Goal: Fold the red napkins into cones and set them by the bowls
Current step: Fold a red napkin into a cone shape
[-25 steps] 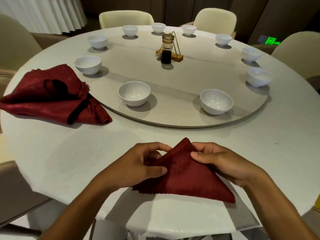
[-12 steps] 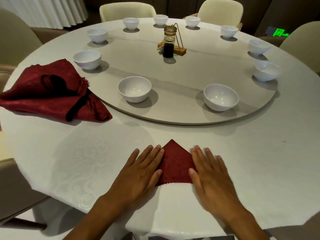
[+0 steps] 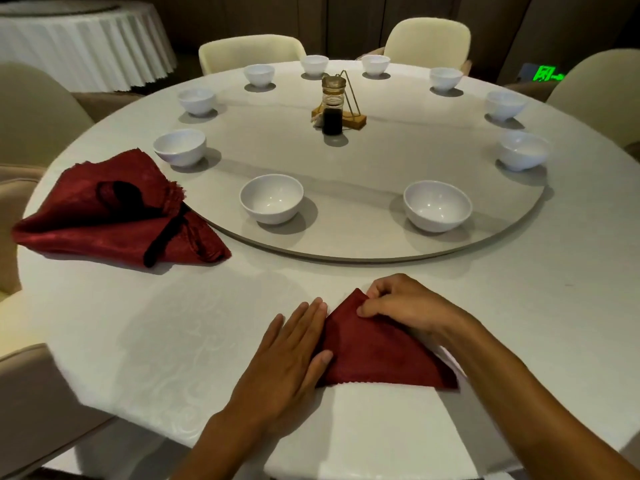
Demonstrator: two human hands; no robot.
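Observation:
A red napkin [image 3: 377, 351] folded into a triangle lies at the near edge of the white table, its tip pointing away from me. My left hand [image 3: 287, 355] lies flat with straight fingers, pressing down the napkin's left edge. At the napkin's top corner my right hand [image 3: 401, 303] pinches the cloth between thumb and curled fingers. A stack of red napkins [image 3: 104, 216] tied with a black band sits at the left. Several white bowls ring the turntable; the two nearest are a left bowl [image 3: 272, 198] and a right bowl [image 3: 437, 205].
The grey turntable [image 3: 363, 161] carries a dark sauce bottle [image 3: 331, 110] with a small wooden stand at its middle. Cream chairs [image 3: 251, 51] surround the table. Another cloth-covered table [image 3: 83, 43] stands at the back left.
Both hands lay flat on the napkin half a second ago. Now the right hand has curled and pinches the top corner, uncovering the right side of the triangle. The left hand stays flat.

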